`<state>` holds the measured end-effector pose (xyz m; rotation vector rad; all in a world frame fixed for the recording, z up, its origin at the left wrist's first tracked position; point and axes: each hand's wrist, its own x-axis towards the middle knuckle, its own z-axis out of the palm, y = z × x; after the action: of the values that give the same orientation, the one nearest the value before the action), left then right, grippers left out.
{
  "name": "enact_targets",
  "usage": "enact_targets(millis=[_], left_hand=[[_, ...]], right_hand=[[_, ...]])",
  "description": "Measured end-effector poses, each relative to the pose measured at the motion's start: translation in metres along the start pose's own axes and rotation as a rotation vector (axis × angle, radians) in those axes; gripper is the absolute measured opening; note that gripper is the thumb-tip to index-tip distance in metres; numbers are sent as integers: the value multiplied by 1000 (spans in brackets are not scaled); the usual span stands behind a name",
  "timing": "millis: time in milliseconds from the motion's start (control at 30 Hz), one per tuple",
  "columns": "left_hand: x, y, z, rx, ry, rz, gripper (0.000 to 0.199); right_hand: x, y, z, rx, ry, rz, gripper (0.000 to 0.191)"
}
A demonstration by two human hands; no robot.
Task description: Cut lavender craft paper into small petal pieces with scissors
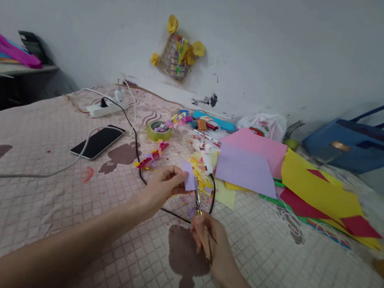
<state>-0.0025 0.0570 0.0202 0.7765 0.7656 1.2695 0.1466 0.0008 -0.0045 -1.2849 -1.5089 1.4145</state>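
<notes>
holding a lilac slip (188, 176) just above the patterned cloth (113, 263), near the centre of the frame. left hand (161, 185): fingers clamped on the slip's left edge; this pinch presumably leaves the right edge free and steadies the thin paper. right hand (217, 246), lower centre: fingers wrapped round the handles of the scissors (198, 201), blades angled up and left to the slip's right edge, away from the left fingertips. whether the blades are parted: cannot tell.

beneath and behind the slip: yellow clippings (204, 183) with small purple bits. the hands sit over this patch, which probably gathers scraps in one spot.

right of centre: a larger lilac sheet (244, 169) overlaps a pink sheet (261, 148); a yellow sheet (317, 189) lies farther right. likely fanned so each colour is easy to pick out, within reach of the scissors hand.

left of centre: a red-and-yellow paper piece (153, 156) and a tape roll (165, 135), set beside the work, seemingly to avoid the blades.
</notes>
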Motion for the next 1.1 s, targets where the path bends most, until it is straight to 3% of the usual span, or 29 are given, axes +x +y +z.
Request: enact_targets(millis=[433,700,900,1100], left_hand=[[-1,3,3,-5,9,-16,22],[0,1,-1,52,-6,-32,23],[-7,-3,0,271,-227,-170,29],[-14,-12,3,469,-428,-291,31]], right_hand=[[0,6,1,-100,25,-48,43],[8,1,-10,129,120,-48,49],[14,-9,-25,358,213,-24,38],[19,-6,-29,450,156,-18,32]])
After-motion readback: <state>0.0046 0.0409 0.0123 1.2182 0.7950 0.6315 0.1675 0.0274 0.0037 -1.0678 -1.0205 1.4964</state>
